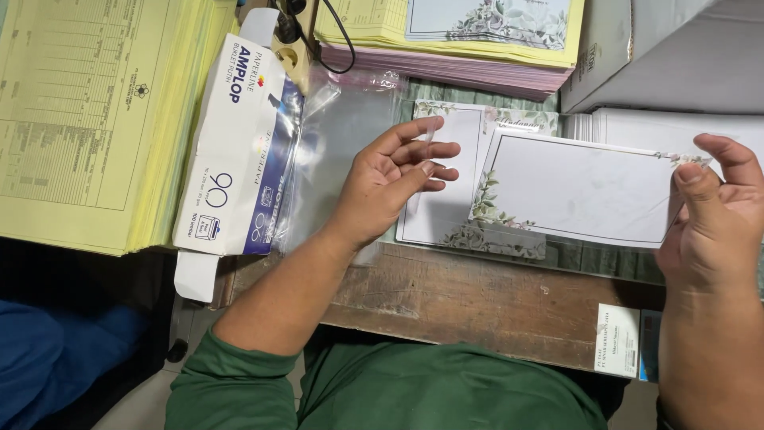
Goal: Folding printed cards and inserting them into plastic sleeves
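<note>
The right hand (708,215) held a floral-bordered card (577,187) sleeved in clear plastic, its grip closed on the card's right edge with thumb and fingers pinching the upper corner. The card hung tilted just above the worktop (477,299), overlapping a stack of like cards (446,183) lying flat beneath it. The left hand (394,179) hovered over the left part of that stack, its grip closed lightly on a thin clear adhesive strip (426,139) pinched between thumb and fingertips. Just left of this hand lay a pile of clear plastic sleeves (342,127), and beside them an opened white and blue envelope box (239,151). Yellow printed forms (87,119) were stacked at the far left. More yellow and pink paper (454,52) sat at the top, with a grey carton (668,48) at the upper right.
</note>
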